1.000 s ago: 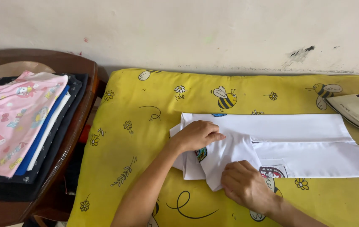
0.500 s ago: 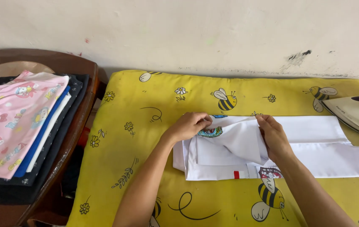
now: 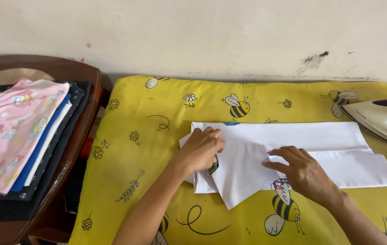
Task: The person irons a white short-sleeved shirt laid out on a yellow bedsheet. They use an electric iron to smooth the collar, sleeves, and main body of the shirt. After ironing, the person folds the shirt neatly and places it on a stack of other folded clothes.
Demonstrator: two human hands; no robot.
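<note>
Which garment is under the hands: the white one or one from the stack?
The white garment on the yellow bee-print cover; left hand and right hand both press it. The folded stack lies untouched on the wooden chair.

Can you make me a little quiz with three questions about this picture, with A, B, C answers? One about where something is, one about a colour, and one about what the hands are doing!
1. Where is the iron?
A. At the right edge of the yellow cover
B. On the pile of folded clothes
C. On the floor

2. What colour is the top piece of the pile?
A. Green
B. Pink
C. Orange

3. What are the two hands doing?
A. Holding the iron
B. Hanging in the air
C. Lying flat on the white shirt

Answers:
1. A, the iron sits at the cover's right edge, beside the shirt.
2. B, a pink printed cloth lies on top.
3. C, the left hand and right hand both press on the folded cloth.
</note>
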